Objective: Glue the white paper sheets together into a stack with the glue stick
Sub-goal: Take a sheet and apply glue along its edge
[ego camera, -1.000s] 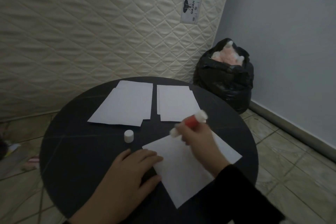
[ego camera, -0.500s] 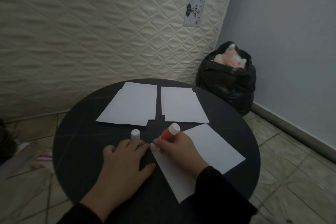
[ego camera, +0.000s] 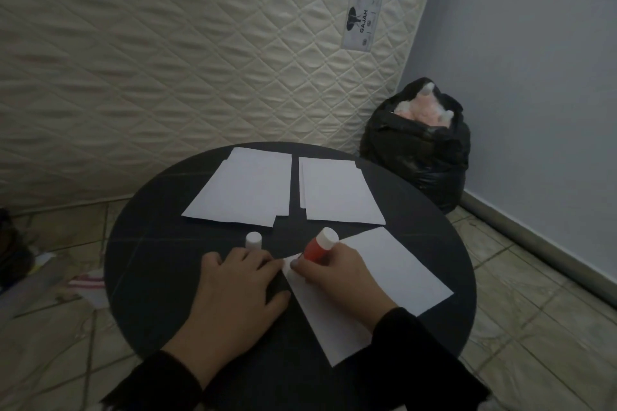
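A white sheet (ego camera: pixel 384 280) lies tilted on the near right of the round black table (ego camera: pixel 160 277). My right hand (ego camera: pixel 337 280) grips the red glue stick (ego camera: pixel 319 245) with its lower end down at the sheet's left corner. My left hand (ego camera: pixel 238 287) lies flat on the table, its fingertips at that same corner. The white cap (ego camera: pixel 253 239) stands upright just beyond my left fingers. Two more groups of white sheets lie at the back: a left pile (ego camera: pixel 243 190) and a right pile (ego camera: pixel 337 192).
A quilted mattress (ego camera: pixel 167 53) leans against the wall behind the table. A full black rubbish bag (ego camera: pixel 417 147) sits on the tiled floor at the back right, by the grey wall. Clutter lies on the floor at the left (ego camera: pixel 83 284).
My right hand has brought the glue stick from the sheet's upper edge down to its left corner. My left hand slid forward to that corner. The camera view shifted slightly.
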